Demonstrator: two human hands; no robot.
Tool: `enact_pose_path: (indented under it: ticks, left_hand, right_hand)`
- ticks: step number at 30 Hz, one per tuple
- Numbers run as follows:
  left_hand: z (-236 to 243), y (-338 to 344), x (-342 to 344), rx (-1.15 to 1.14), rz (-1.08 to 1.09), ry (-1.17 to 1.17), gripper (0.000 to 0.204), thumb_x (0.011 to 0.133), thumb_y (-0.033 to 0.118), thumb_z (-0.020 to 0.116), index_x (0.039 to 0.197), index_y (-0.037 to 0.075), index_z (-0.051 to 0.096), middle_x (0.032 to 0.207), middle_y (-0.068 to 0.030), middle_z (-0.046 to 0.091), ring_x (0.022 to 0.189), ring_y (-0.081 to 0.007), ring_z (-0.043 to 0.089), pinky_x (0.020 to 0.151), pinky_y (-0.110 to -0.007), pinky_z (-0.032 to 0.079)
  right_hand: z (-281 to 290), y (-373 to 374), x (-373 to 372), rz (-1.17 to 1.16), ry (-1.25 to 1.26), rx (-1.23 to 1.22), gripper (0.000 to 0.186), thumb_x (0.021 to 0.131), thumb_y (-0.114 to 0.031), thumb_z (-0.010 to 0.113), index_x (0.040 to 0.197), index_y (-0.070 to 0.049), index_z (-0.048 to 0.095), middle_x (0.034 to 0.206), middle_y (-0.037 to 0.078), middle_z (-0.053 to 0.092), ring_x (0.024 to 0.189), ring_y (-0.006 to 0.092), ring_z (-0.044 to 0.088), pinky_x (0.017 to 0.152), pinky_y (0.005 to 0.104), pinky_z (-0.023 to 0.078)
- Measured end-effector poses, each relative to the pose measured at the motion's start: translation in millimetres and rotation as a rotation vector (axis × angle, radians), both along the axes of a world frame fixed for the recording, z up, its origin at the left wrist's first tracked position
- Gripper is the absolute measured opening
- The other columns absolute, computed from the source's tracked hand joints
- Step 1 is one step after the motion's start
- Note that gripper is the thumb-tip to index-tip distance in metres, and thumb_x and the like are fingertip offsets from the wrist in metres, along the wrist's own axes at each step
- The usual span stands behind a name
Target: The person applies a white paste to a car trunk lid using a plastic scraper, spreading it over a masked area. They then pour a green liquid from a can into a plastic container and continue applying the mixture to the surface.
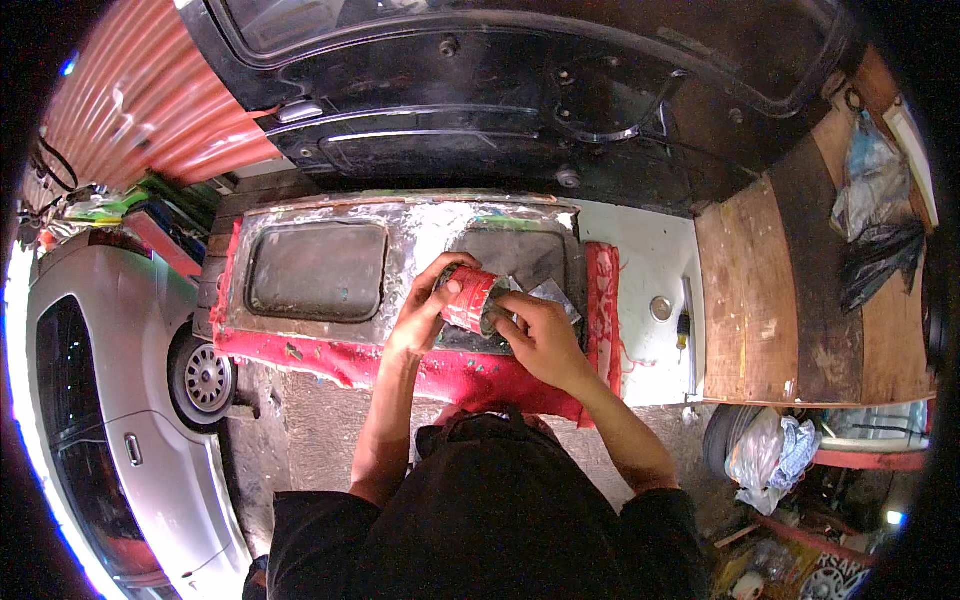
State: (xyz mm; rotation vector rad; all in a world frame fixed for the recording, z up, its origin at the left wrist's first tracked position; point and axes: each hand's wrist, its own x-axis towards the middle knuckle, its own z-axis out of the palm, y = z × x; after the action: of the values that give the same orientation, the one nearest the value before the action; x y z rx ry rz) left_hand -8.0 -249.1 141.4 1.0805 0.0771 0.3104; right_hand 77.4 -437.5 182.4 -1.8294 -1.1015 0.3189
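A red tin can (pixel 467 298), tilted on its side, is in my left hand (pixel 432 292), whose fingers wrap round its body. My right hand (pixel 540 335) is at the can's dark open end, its fingers bent and closed at the rim. Whatever those fingers grip is hidden. Below both hands lies a worn metal panel (pixel 405 240) with two dark recessed rectangles and white patches on its surface. A small grey piece, perhaps a sheet or scraper, (pixel 552 296) rests on the panel beside my right hand.
Red cloth (pixel 330 358) lies under the panel. On the white surface (pixel 640 240) to the right are a round lid (pixel 661 308) and a yellow-and-black handled tool (pixel 683 330). A large black vehicle panel (pixel 430 150) stands behind; a silver car (pixel 135 400) is at left.
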Motion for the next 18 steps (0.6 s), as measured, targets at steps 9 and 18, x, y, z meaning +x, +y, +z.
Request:
enact_pose_path:
  ticks: [9, 18]
  left_hand:
    - [0.9, 5.2, -1.3, 0.363, 0.098, -0.034, 0.037, 0.094, 0.023, 0.068, 0.124, 0.002, 0.061, 0.123, -0.0082, 0.062, 0.117, -0.0184, 0.055, 0.105, -0.035, 0.041]
    - [-17.7, 7.4, -6.4, -0.124, 0.057, -0.072, 0.054, 0.094, 0.038, 0.069, 0.132, 0.004, 0.053, 0.124, -0.0110, 0.061, 0.114, -0.0214, 0.060, 0.100, -0.037, 0.048]
  right_hand:
    - [-36.3, -0.9, 8.9, 0.109, 1.277, 0.232, 0.018, 0.097, -0.016, 0.063, 0.113, -0.006, 0.066, 0.078, 0.001, 0.063, 0.055, 0.0055, 0.047, 0.048, 0.0207, 0.032]
    - [-27.2, -6.5, 8.1, -0.166, 1.069, 0.334, 0.016, 0.098, -0.019, 0.065, 0.105, -0.005, 0.068, 0.075, 0.004, 0.063, 0.054, 0.0067, 0.048, 0.045, 0.0232, 0.031]
